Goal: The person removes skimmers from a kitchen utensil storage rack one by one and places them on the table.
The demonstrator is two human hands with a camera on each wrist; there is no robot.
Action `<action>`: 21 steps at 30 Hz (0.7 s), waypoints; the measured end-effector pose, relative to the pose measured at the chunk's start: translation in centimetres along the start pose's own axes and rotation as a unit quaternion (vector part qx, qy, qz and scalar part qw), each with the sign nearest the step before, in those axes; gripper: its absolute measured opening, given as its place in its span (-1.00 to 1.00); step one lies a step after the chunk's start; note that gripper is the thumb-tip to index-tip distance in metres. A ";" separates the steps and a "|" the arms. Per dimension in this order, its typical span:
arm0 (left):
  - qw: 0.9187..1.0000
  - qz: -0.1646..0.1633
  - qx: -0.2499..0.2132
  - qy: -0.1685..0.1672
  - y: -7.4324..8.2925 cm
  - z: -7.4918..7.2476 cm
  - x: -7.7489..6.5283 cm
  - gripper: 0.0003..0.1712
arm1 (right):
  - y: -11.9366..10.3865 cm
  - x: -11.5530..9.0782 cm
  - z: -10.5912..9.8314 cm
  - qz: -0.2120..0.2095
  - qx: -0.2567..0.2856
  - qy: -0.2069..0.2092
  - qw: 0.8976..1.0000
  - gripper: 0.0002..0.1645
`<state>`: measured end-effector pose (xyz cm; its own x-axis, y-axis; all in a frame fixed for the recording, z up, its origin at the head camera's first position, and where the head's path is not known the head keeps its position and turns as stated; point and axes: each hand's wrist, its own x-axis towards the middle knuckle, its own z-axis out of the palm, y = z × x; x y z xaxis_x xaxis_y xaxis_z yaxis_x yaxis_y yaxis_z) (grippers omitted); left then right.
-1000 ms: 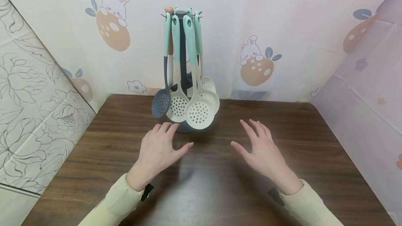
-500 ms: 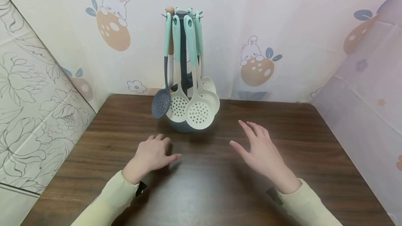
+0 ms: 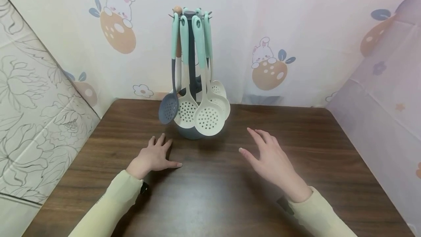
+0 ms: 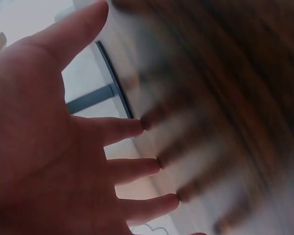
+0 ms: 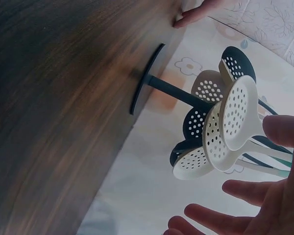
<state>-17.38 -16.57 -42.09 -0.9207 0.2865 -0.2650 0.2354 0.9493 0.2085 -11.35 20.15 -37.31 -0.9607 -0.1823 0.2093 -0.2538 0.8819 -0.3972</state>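
Observation:
A dark utensil stand [image 3: 192, 68] rises near the back of the table, its round base [image 3: 191, 133] partly hidden by what hangs on it. Mint-handled skimmers hang from its top hooks: a front white skimmer [image 3: 209, 120], a second white skimmer [image 3: 186, 113] and a grey skimmer [image 3: 169, 108]. More utensils behind them are partly covered. To the front left of the base, my left hand [image 3: 152, 157] has its fingers spread with the tips on the tabletop. My right hand [image 3: 271, 161] hovers right of the stand, fingers loosely extended, holding nothing.
The dark wooden table [image 3: 210, 193] meets a cloth backdrop [image 3: 230, 46] with printed rabbits behind the stand. A flower-patterned panel [image 3: 33, 120] borders the left side, and a pale cloth [image 3: 381, 94] borders the right.
My left hand has drawn away from the stand's base, down and to the left, and its fingers have spread onto the table. My right hand has shifted slightly left. The stand is unmoved.

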 end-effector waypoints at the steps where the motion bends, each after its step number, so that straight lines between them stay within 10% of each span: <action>1: 1.000 -0.002 -0.004 -0.003 -0.1 0.0 0.1 0.24 | -0.1 0.0 0.0 -0.002 0.000 0.000 1.000 -0.06; 21: 0.998 -0.018 -0.011 -0.057 -0.5 -0.4 1.0 0.30 | -3.6 5.2 -1.6 -0.078 0.017 0.029 0.996 -0.37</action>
<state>-18.55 -16.80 -42.09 -0.8872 0.2656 -0.3773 0.1940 0.9566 0.2173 -15.25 16.71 -33.31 -0.9017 -0.2894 0.3212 -0.4038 0.8291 -0.3866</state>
